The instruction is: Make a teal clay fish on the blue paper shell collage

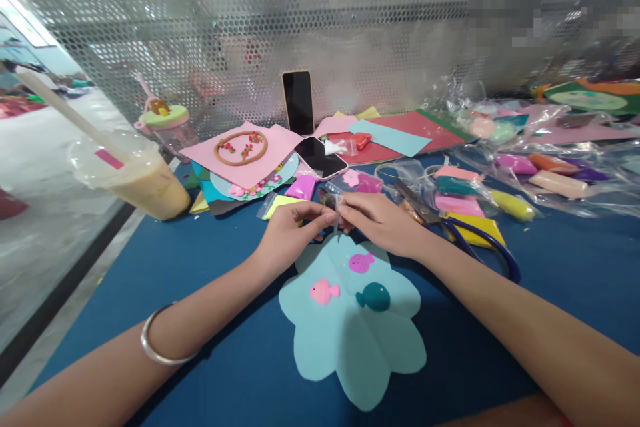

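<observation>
My left hand (295, 230) and my right hand (379, 221) meet above the top of a light blue flower-shaped paper (350, 347). Thumbs and fingers of both pinch a small clear plastic bag (329, 198); something dark shows inside, its kind unclear. On the paper lie a pink fish (324, 291), a purple fish (361, 262) with dark dots, and a teal fish (375, 297). A yellow clay packet (283, 205) is beside my left hand. Large scissors (425, 208) with dark blue handles rest beyond my right forearm.
An iced drink cup (145, 183) with a straw stands at the left edge. Decorated papers (200, 152) are stacked behind. One phone (299, 103) leans on the perforated metal panel (375, 47); another phone (323, 159) lies flat. Colourful clay packets (557, 180) spread across the right.
</observation>
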### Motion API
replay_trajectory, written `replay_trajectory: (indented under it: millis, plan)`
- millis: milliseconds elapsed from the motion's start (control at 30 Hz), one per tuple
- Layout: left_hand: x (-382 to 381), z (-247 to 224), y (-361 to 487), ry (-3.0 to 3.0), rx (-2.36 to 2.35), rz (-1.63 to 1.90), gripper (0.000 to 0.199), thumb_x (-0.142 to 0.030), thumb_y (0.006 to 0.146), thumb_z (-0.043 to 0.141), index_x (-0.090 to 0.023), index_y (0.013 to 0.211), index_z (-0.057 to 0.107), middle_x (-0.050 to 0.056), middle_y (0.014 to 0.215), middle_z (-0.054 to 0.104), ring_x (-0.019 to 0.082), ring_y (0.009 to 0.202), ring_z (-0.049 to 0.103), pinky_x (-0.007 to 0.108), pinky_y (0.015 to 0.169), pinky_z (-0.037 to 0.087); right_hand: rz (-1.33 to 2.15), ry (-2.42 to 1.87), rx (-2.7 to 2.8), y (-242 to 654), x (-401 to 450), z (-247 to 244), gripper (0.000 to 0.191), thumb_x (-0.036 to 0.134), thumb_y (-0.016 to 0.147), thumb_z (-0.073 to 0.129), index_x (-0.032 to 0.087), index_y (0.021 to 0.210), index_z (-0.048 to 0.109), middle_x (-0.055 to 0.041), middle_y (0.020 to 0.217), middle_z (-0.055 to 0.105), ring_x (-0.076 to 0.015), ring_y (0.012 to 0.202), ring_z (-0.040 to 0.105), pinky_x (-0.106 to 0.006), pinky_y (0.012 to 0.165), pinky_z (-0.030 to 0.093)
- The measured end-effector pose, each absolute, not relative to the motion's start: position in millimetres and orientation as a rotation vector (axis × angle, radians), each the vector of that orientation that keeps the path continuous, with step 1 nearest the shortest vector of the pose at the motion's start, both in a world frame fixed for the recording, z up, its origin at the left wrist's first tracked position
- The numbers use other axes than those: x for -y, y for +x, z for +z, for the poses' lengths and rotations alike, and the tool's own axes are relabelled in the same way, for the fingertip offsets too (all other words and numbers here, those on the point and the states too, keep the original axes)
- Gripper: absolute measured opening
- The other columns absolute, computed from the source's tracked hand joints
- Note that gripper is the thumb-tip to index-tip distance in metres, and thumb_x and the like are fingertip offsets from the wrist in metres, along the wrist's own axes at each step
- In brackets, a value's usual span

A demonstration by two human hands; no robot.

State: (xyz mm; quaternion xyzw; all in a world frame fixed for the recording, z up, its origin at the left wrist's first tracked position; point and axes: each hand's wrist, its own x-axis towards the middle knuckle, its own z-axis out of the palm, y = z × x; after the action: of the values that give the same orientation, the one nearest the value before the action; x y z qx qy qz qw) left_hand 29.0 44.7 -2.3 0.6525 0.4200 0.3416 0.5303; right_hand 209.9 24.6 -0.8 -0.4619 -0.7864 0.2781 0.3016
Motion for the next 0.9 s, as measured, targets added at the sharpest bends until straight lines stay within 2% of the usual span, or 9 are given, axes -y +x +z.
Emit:
replay_trajectory:
  millis: [333,533,700,900]
  plan:
    - [-42.3,-2.2,28.5,1.435,-1.005,0.818,0.025,-0.039,0.067,0.073,-0.014,0.073,0.070,0.002,0.069,0.066,0.011,0.065,0.058,0.019,0.055,0.048,0.839,-1.209,2.016,210.5,-25.0,-3.0,0.030,0.029,0.095,0.033,0.019,0.074,0.051,-0.0007,0.071,0.059,-0.0135,0.069,0.058,-0.026,0.064,0.043]
    - [-41.1,-1.9,29.6,1.466,-1.007,0.821,0.025,-0.037,0.069,0.070,-0.013,0.074,0.068,0.003,0.069,0.065,0.012,0.065,0.058,0.021,0.055,0.049,0.725,-1.268,2.075,208.3,-23.8,0.7,0.025,0.029,0.093,0.039,0.019,0.072,0.049,0.0008,0.068,0.057,-0.0126,0.064,0.054,-0.025,0.059,0.038]
    - [-35.3,0.4,30.5,1.839,-1.069,0.933,0.020,-0.034,0.077,0.063,-0.015,0.073,0.062,0.003,0.073,0.064,0.013,0.065,0.058,0.023,0.057,0.049,0.604,-1.285,2.142,205.1,-21.5,1.7,0.022,0.026,0.090,0.043,0.019,0.070,0.049,0.0020,0.063,0.051,-0.0123,0.059,0.048,-0.024,0.055,0.032]
    - [-35.5,8.4,25.4,2.137,-1.009,0.908,0.013,-0.026,0.083,0.052,-0.016,0.076,0.057,0.001,0.074,0.061,0.013,0.066,0.057,0.022,0.060,0.050,0.542,-1.093,2.181,206.6,-22.3,1.1,0.023,0.027,0.093,0.040,0.019,0.075,0.051,-0.0020,0.074,0.058,-0.0147,0.069,0.052,-0.026,0.063,0.037]
